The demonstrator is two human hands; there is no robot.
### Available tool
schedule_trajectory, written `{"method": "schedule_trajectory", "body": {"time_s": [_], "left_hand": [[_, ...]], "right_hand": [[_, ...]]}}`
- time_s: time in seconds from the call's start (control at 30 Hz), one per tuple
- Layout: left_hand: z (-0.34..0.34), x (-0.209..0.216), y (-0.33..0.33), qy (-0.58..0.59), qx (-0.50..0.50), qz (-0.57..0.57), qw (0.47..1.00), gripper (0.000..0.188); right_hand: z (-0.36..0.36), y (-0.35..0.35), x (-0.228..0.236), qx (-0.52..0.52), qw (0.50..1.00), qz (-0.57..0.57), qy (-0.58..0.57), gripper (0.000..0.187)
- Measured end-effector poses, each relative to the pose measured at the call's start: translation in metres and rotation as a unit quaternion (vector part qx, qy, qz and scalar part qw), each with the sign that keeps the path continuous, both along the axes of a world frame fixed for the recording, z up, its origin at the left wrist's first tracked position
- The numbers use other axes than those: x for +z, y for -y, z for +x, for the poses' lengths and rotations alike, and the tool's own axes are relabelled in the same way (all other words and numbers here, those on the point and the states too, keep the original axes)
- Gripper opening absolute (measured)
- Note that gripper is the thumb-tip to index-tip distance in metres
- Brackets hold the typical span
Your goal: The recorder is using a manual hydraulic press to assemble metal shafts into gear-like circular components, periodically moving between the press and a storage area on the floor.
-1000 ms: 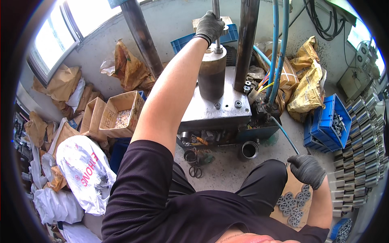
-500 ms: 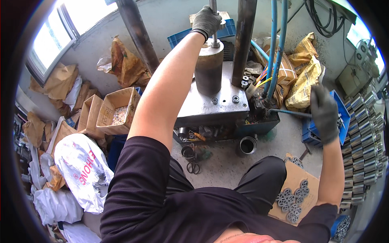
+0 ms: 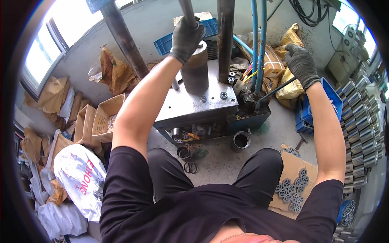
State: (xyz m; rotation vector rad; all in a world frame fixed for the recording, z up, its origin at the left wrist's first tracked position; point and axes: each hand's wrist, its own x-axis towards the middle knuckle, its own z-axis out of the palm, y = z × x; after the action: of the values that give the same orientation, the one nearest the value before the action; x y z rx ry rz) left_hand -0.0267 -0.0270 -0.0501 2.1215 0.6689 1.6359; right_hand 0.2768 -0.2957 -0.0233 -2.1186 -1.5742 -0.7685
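Note:
My left hand point(image 3: 186, 39), in a dark grey glove, is wrapped round a thick metal rod point(image 3: 187, 11) beside the top of a dark upright cylinder point(image 3: 195, 75). That cylinder stands on a steel plate point(image 3: 170, 106) between two dark posts. A short piece of round bar point(image 3: 175, 84) shows under my left forearm; whether it belongs to the rod I cannot tell. At the right, my gloved right hand point(image 3: 300, 65) is closed at the upper end of a dark lever point(image 3: 277, 90), which slants up from the machine. Small metal rings point(image 3: 223, 95) lie on the plate.
Blue hoses point(image 3: 259, 44) rise beside the right post point(image 3: 225, 40). Blue crates point(image 3: 330, 99) and stacked shiny metal cylinders point(image 3: 358, 125) stand at the right. Spoked metal discs point(image 3: 289, 190) lie on cardboard. Open cartons point(image 3: 101, 125) and a white sack point(image 3: 79, 178) fill the left. A hollow cylinder point(image 3: 241, 140) stands on the floor.
My left hand and the rod have shifted left from above the cylinder's top. My right hand has moved up and inward, and the lever has swung upward. The view has shifted slightly.

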Motion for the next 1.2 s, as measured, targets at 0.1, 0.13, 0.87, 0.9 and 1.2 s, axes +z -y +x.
{"method": "schedule_trajectory", "body": {"time_s": [0.1,0.13,0.87,0.9,1.2], "left_hand": [[-0.012,-0.042,0.05,0.102,-0.068,0.125,0.985,0.033],[-0.009,-0.03,0.111,0.174,-0.174,0.09,0.965,0.029],[-0.067,-0.263,0.104,0.298,-0.278,-0.763,0.502,0.023],[-0.064,-0.262,0.107,0.308,-0.256,-0.774,0.489,0.022],[-0.084,-0.33,0.181,0.055,-0.357,-0.493,0.792,0.024]], "right_hand": [[-0.002,0.007,-0.005,0.001,1.0,0.013,0.016,0.027],[0.003,0.017,-0.006,-0.012,1.0,0.009,0.015,0.027],[-0.11,0.163,-0.144,0.143,0.934,0.218,-0.244,0.035],[-0.111,0.163,-0.153,0.141,0.863,0.308,-0.375,0.046],[-0.206,0.128,-0.304,0.109,0.496,0.073,-0.858,0.047]]}}
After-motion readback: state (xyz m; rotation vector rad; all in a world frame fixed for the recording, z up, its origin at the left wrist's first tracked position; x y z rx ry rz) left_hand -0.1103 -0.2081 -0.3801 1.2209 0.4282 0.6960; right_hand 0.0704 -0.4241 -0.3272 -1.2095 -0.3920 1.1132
